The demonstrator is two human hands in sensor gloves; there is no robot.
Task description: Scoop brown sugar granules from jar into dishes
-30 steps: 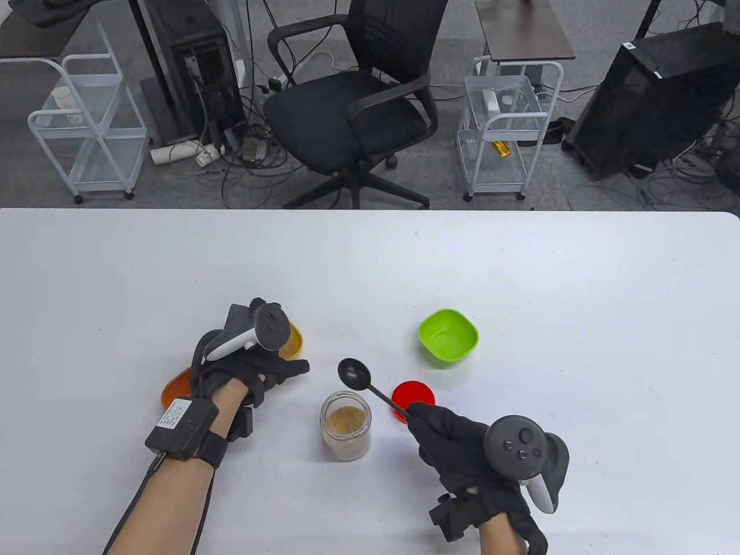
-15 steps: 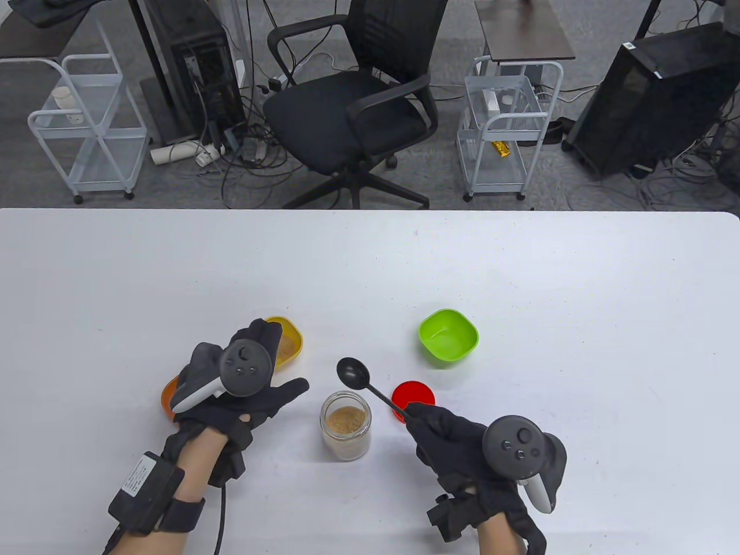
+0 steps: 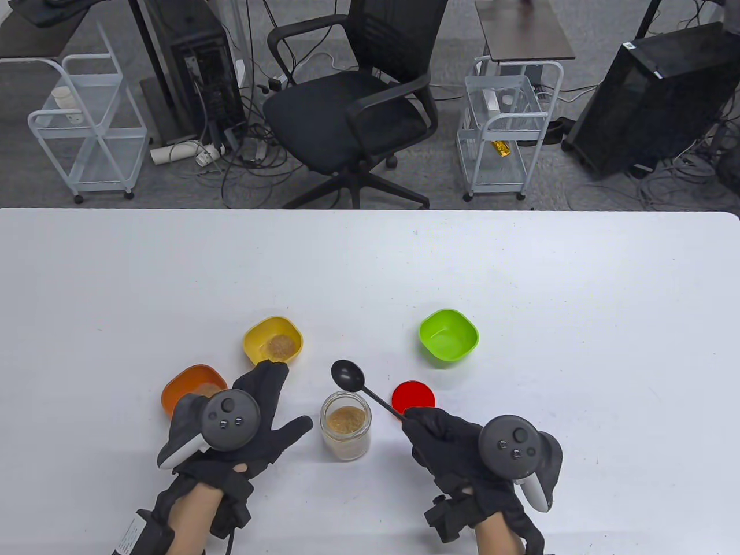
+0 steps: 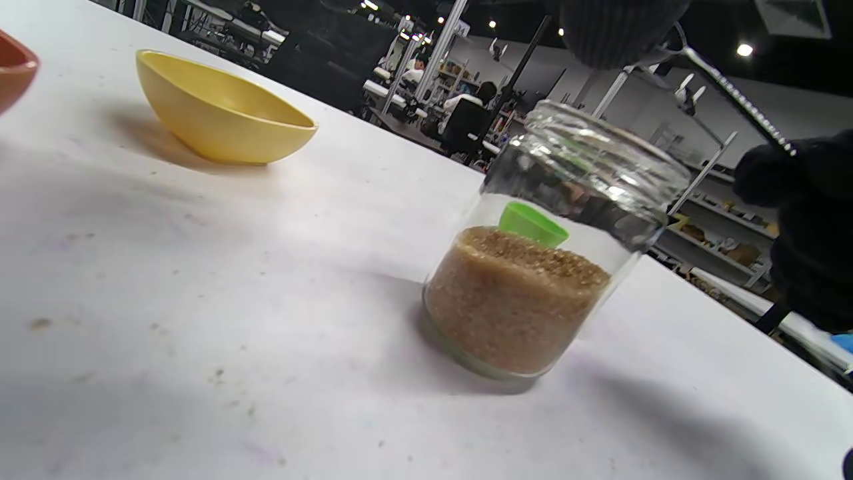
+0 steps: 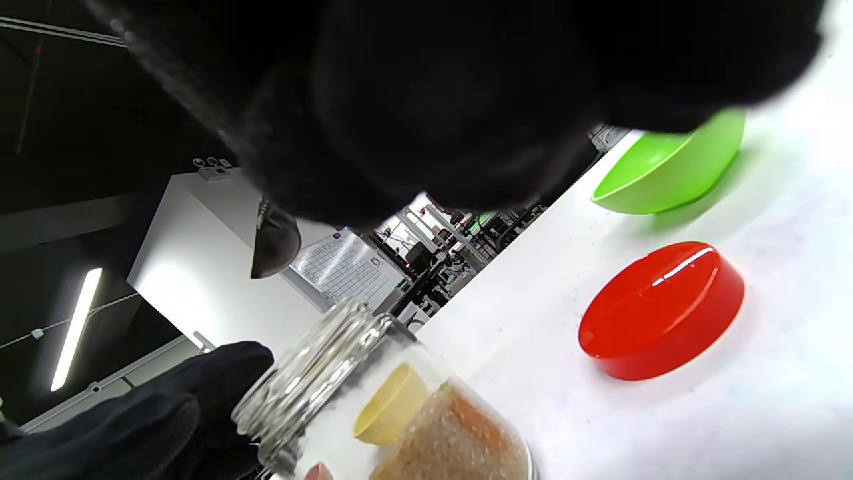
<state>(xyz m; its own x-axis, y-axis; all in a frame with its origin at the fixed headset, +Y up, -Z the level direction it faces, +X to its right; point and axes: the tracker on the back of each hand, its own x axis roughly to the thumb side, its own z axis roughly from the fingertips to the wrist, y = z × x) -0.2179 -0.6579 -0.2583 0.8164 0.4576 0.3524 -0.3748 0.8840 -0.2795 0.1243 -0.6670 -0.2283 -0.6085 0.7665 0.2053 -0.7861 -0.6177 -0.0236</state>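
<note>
Table [image 3: 520, 260]: white, carrying every item below in its near middle part.

Left hand [image 3: 243, 425]: gloved, near the table's near edge, left of the jar; fingers spread flat, thumb pointing toward the jar but apart from it; it holds nothing. Its fingertips reach up close to the yellow dish.

Right hand [image 3: 462, 448]: gloved, near the near edge, right of the jar; fingers pinch the end of the spoon's handle.

Jar [image 3: 346, 425]: clear glass, lidless, upright between the two hands, about half full of brown sugar [image 4: 516, 297].

Green dish [image 3: 449, 337]: farthest right of the dishes, beyond the lid; no sugar seen in it.

Yellow dish [image 3: 273, 341]: beyond and left of the jar, with a small heap of sugar in its bottom.

Orange dish [image 3: 193, 388]: left of the yellow dish, partly behind the left hand's tracker; some sugar shows inside.

Lid [image 3: 413, 397]: red, round, lying flat just right of the jar, beside the right hand's fingertips.

Spoon [image 3: 348, 374]: black, its bowl held in the air just beyond the jar's mouth, with no sugar showing in it; handle slants down right to the right hand.
</note>
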